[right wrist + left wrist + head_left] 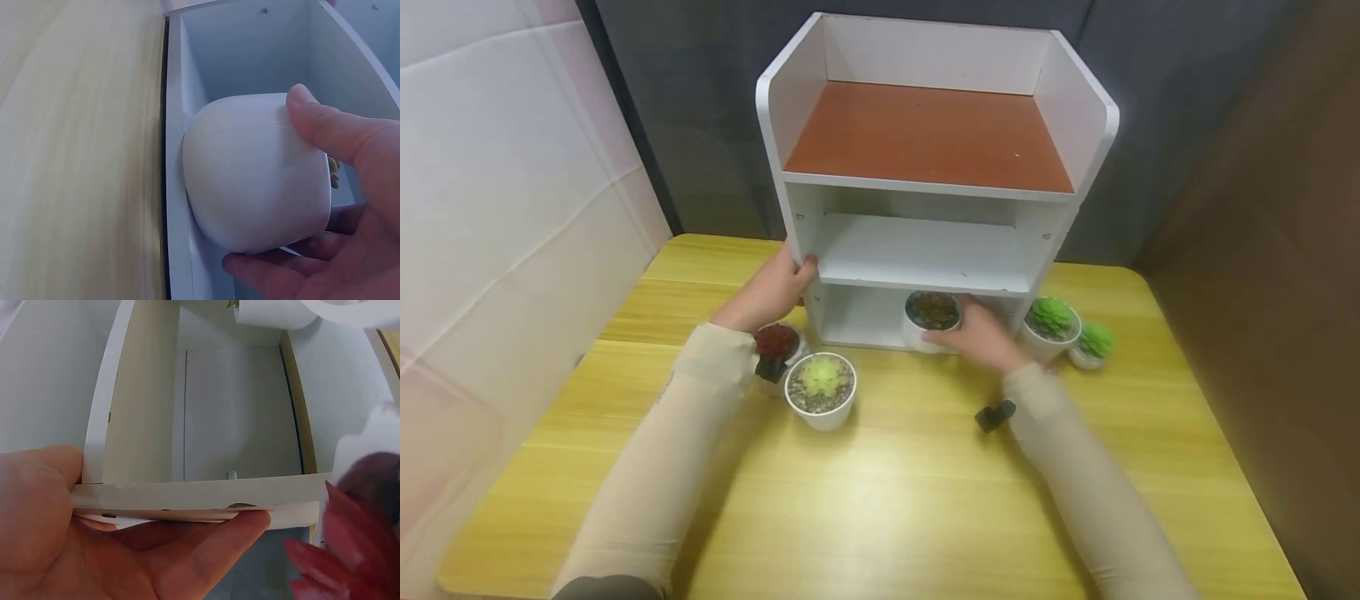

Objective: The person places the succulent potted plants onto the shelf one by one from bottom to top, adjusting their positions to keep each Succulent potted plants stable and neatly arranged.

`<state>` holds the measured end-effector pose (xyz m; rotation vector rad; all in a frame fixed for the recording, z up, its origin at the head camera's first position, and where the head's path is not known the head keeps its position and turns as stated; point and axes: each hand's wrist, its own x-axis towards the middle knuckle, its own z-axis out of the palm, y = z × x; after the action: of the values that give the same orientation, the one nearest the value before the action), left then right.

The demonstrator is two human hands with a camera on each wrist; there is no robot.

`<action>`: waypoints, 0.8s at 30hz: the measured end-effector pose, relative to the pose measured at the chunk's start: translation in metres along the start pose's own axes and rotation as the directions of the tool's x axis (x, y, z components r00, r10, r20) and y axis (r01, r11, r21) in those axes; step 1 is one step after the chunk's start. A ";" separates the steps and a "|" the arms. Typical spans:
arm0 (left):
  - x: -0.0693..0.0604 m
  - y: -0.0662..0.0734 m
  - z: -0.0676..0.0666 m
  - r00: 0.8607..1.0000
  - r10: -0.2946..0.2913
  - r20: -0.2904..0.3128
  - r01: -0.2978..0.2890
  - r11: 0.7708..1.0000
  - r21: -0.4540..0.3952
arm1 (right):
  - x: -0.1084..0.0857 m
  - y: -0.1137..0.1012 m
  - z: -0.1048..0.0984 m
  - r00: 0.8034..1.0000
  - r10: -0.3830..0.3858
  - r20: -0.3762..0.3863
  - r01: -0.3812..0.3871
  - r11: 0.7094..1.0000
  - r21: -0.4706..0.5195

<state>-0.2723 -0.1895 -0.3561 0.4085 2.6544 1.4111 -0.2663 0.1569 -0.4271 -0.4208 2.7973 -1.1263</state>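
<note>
Showing up at the front of the bottom compartment of a white shelf unit [925, 185] in the head view is a white pot [916, 336], filled with a dark, reddish-green succulent [933, 310]. It's gripped by the right hand [988, 337]. The unit's left side panel [799, 83] is held by the left hand [775, 287], near a dark red plant [777, 342].

From the left wrist, the panel's edge is seen pinched between thumb and fingers, barely apart. Blurry red leaves [350, 550] are caught at the right.

From the right wrist, the pot's smooth, rounded side is shown, faintly marked, with a yellowish leaf [334, 172] poking past the rim. It's clasped between thumb and curled fingers, spread pot-wide. Whether its base is touching the shelf board [865, 321] can't be told.
</note>
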 end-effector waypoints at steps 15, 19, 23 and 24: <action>-0.002 0.000 -0.002 1.000 -0.004 -0.007 0.004 1.000 0.022 | 0.018 -0.015 0.022 0.998 -0.063 0.022 0.063 0.998 -0.007; -0.001 0.000 -0.001 1.000 0.002 -0.013 -0.002 1.000 0.024 | 0.023 -0.019 0.027 0.996 -0.085 0.030 0.085 0.996 0.023; 0.000 0.001 0.001 1.000 -0.001 -0.013 0.001 1.000 0.021 | 0.027 -0.023 0.033 0.994 -0.104 0.030 0.103 0.994 0.046; 0.000 0.002 0.001 1.000 -0.002 -0.014 0.002 1.000 0.023 | 0.028 -0.023 0.034 0.994 -0.107 0.030 0.105 0.993 0.049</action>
<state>-0.2720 -0.1880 -0.3551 0.3997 2.6836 1.3888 -0.2812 0.1103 -0.4350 -0.5837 2.7432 -1.1931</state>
